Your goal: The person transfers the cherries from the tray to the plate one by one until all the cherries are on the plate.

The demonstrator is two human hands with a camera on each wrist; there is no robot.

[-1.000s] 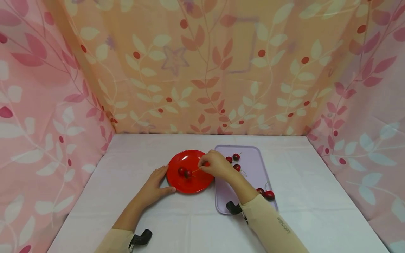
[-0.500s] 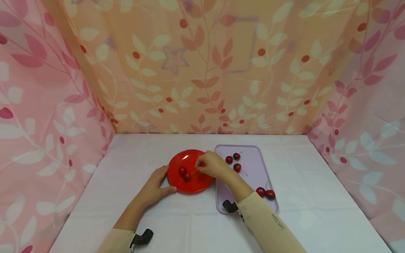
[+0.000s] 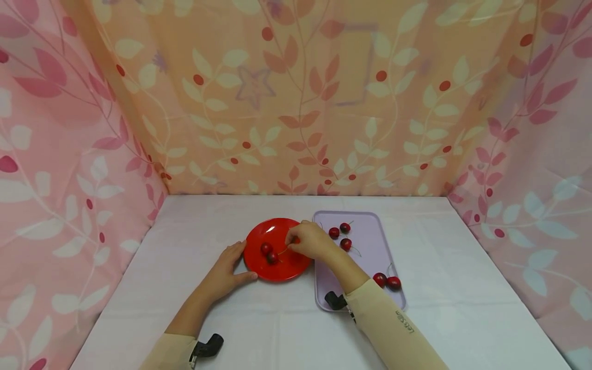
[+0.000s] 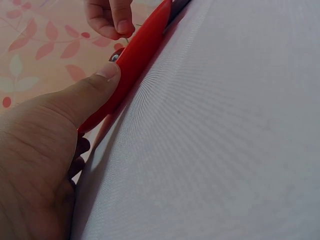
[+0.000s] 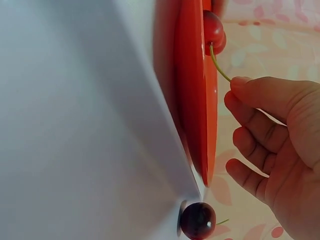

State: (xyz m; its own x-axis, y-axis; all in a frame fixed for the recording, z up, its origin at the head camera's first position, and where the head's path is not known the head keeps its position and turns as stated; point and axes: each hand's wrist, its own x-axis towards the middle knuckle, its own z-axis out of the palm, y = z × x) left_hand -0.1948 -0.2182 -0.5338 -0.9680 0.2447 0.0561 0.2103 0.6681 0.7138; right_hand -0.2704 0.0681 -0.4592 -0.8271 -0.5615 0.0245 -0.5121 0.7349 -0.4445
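Note:
My right hand [image 3: 311, 240] pinches a thin green cherry stem [image 5: 218, 67] between thumb and forefinger. Its cherry [image 3: 272, 257] sits on the red plate [image 3: 289, 270], or just over it; contact is unclear. Right beside it lies a second dark red cherry [image 3: 265, 248]. At the plate's left side, my left hand [image 3: 226, 270] rests with fingers and thumb spread along the rim. The left wrist view shows the left thumb [image 4: 95, 87] lying on the rim, while that hand's other fingers are mostly hidden.
A lilac tray [image 3: 370, 246] stands right of the plate, partly under my right forearm. Three cherries lie near its far end, including one with a long stem [image 3: 346, 244]. Two more cherries [image 3: 393, 283] lie at its right edge. Patterned cloth [image 3: 296, 103] walls the table.
My right hand has shifted slightly left over the plate, and the stemmed cherry has moved a little left and nearer me. The left hand stays on the rim.

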